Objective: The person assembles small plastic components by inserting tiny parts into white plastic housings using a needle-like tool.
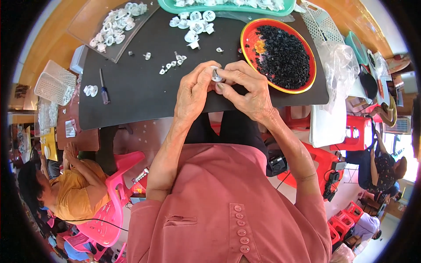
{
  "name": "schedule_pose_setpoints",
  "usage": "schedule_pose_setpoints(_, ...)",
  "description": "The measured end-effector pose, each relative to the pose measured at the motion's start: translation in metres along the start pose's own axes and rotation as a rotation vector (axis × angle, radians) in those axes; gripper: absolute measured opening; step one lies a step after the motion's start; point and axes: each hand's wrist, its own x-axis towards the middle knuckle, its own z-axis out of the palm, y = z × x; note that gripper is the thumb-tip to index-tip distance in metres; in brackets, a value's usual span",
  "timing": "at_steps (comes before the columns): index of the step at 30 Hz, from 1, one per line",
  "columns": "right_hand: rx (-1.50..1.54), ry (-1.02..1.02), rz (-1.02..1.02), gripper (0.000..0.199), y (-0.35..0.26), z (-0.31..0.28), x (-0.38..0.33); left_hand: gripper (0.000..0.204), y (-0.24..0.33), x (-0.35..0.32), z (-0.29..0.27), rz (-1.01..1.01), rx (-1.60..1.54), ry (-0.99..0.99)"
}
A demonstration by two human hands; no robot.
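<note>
While both hands are brought together above the near edge of the black-topped desk [131, 92], a small round white plastic cap [215, 73] is pinched between them. The left hand [193, 92] is closed around the cap's left side, with its thumb pressed against the piece, and the right hand [246, 87] is curled over it from the right, fingertips meeting the left hand's. Only a small part of the cap is seen between the fingers. Just to the right of the hands, a round red plastic bowl with a yellow rim [245, 39] is filled with small black pieces. Beyond the hands, loose white plastic caps [195, 24] are scattered on the desk, and several tiny clear parts [173, 63] lie nearer. A small screwdriver with a blue handle [104, 90] is placed well to the left.
</note>
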Motion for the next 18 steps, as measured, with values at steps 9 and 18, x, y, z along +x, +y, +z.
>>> schedule_pose_setpoints(9, -0.054, -0.008, 0.021, 0.039, -0.011, -0.002, -0.004, 0.027, 0.005, 0.003, -0.012, 0.046, -0.098, -0.044)
schedule_pose_setpoints(18, -0.02, -0.113, 0.014, 0.038, -0.01, 0.002, 0.0, 0.025, 0.093, 0.139, -0.168, 0.822, 1.457, 0.765)
